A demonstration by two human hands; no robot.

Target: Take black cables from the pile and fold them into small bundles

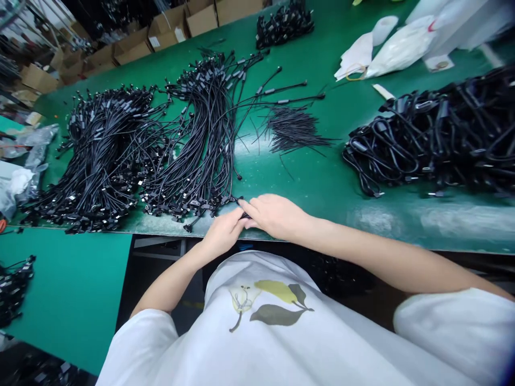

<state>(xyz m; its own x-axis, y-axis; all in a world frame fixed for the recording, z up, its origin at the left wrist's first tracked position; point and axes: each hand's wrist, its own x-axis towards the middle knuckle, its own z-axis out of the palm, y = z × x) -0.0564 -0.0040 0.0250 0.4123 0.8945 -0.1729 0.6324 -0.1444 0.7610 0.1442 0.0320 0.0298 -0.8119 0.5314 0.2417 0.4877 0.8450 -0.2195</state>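
Note:
My left hand (pixel 222 231) and my right hand (pixel 273 214) meet at the near edge of the green table (pixel 306 177). Both pinch the end of one black cable (pixel 240 206) from the middle bundle of black cables (pixel 205 134). The fingers of each hand are closed around that cable end, which is mostly hidden between them. A second, larger bundle of cables (pixel 100 155) lies to the left of the hands.
A fan of thin black ties (pixel 293 131) lies in the middle of the table. A heap of coiled cables (pixel 442 134) is at the right, white plastic bags (pixel 402 45) at the far right, another cable pile (pixel 284 24) at the back, cardboard boxes (pixel 161 35) behind.

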